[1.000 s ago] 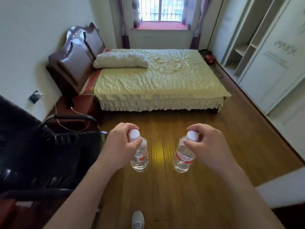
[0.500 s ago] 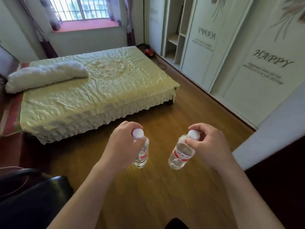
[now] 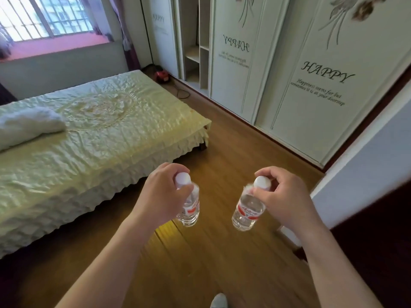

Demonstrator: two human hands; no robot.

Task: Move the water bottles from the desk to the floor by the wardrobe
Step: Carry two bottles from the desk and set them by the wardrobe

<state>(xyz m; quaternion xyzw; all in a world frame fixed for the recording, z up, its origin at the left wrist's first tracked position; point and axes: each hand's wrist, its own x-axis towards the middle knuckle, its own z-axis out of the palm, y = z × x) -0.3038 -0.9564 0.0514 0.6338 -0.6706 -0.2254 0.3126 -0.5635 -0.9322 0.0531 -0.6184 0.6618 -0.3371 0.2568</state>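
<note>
The left hand [image 3: 161, 194] grips one water bottle [image 3: 189, 207] by its neck, fingers [image 3: 184, 189] clenched just under the white cap. The right hand [image 3: 282, 196] pinches a second bottle [image 3: 246, 212] the same way. Both hang above the wooden floor [image 3: 200, 263]; the wardrobe [image 3: 311, 74] stands at one o'clock, the bed [image 3: 89, 138] at ten.
</note>
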